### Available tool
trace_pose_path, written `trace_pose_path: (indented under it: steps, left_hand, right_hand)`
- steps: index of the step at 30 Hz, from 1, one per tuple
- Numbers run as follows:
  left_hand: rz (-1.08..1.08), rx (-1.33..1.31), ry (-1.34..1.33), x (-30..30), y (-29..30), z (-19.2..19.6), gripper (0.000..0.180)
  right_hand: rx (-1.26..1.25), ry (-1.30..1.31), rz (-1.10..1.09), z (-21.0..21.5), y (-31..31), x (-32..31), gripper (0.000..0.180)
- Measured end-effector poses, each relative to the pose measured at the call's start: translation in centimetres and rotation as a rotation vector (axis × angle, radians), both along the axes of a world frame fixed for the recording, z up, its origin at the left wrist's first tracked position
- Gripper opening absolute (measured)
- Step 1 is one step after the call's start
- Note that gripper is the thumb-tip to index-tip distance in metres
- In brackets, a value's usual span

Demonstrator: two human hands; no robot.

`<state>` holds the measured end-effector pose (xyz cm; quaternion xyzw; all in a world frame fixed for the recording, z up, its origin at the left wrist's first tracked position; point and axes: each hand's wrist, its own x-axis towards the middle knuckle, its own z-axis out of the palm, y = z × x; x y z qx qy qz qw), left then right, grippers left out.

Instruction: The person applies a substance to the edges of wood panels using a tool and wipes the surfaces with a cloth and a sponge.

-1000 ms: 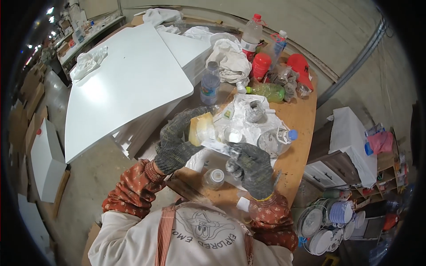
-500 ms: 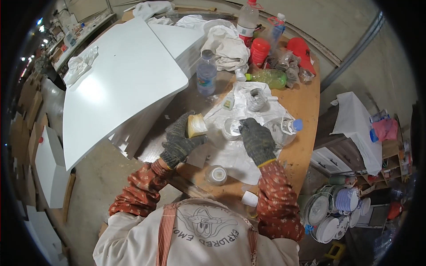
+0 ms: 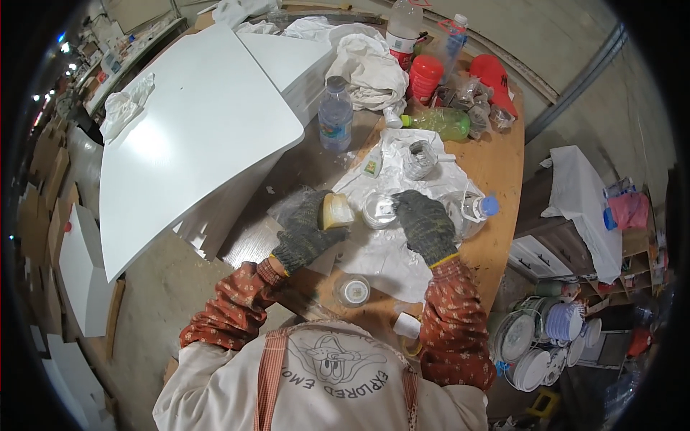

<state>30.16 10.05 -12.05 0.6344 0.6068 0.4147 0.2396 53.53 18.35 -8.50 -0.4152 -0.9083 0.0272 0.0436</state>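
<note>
A yellow sponge (image 3: 338, 211) with a whitish face sits in my gloved left hand (image 3: 305, 235), its fingers closed round the near and left sides. My right hand (image 3: 428, 228), in a matching dark glove, is closed at the right rim of a clear plastic cup (image 3: 378, 218) with white stuff inside. Whether those fingertips pinch the rim or a small thing in the cup is hidden. Under the cup lies a rumpled white sheet (image 3: 406, 267). A second clear container (image 3: 420, 159) stands farther back, with a small white bottle (image 3: 372, 164) to its left.
White panels (image 3: 201, 136) are stacked at the left. A clear bottle (image 3: 336, 118) stands behind my hands, a green bottle (image 3: 440, 123) lies at the back, and a blue-capped jug (image 3: 471, 215) is at the right. An upturned clear container (image 3: 353, 291) sits near the front edge.
My left hand has brought the sponge slightly right and nearer. My right hand has shifted a little right and stays at the cup's rim.
</note>
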Motion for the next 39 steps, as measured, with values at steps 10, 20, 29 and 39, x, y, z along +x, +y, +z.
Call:
trace_pose_path:
  steps: [10,20,29,39]
  left_hand:
    - [-0.02,0.012,0.33,2.3,1.4,2.6,0.061]
    - [-0.074,-0.026,0.27,3.6,2.7,4.5,0.069]
    - [-0.162,-0.061,-0.084,3.9,2.6,6.0,0.064]
    - [0.09,0.024,0.238,4.5,2.1,8.7,0.07]
  right_hand:
    - [-0.018,0.594,-0.166,1.0,-4.3,1.8,0.027]
    - [-0.59,1.786,-0.315,-0.7,-6.0,0.6,0.022]
    - [-0.641,1.84,-0.484,-1.4,-6.5,0.2,0.026]
    - [0.452,0.585,-0.07,2.3,-8.3,-1.3,0.039]
